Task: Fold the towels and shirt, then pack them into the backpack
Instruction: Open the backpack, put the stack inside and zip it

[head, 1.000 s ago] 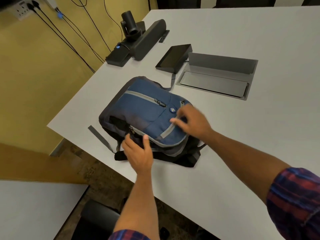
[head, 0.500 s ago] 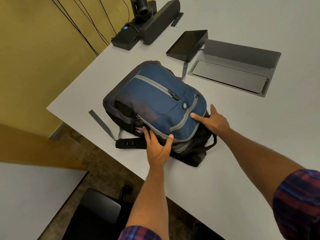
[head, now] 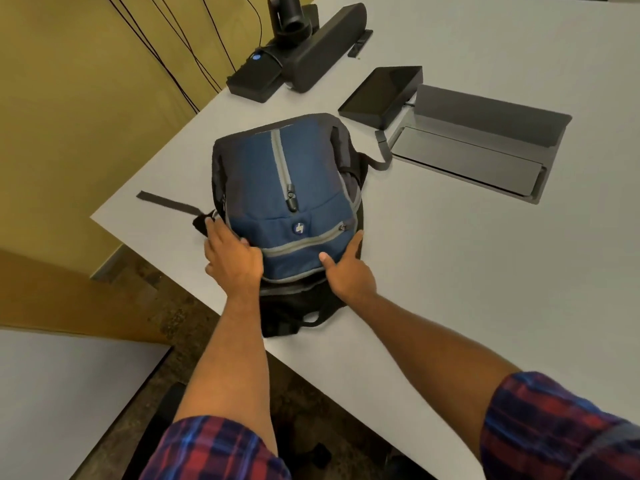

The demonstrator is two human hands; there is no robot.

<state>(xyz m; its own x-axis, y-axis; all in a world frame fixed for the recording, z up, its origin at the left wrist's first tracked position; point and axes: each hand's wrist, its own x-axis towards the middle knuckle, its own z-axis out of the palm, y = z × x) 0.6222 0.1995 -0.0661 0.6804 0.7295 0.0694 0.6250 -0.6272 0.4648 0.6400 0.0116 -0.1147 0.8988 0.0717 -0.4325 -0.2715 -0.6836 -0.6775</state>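
Note:
A blue and grey backpack (head: pixel 287 188) lies flat near the corner of the white table (head: pixel 467 271), zips closed, its black straps hanging at the near end. My left hand (head: pixel 232 261) rests with straight fingers against its near left side. On the near right corner lies my right hand (head: pixel 346 275), thumb on top and fingers along the side. Neither hand curls round anything. No towels or shirt are in view.
A black camera and speaker bar (head: pixel 311 46) stand at the far table edge, cables running up the yellow wall. A dark tablet (head: pixel 381 95) and an open grey cable hatch (head: pixel 485 147) lie right of the backpack. The table edge drops off just left; another white surface (head: pixel 69 393) lies below.
The backpack has turned so its near end faces me. My left hand moved to its left side, and my right hand slid to the near right corner.

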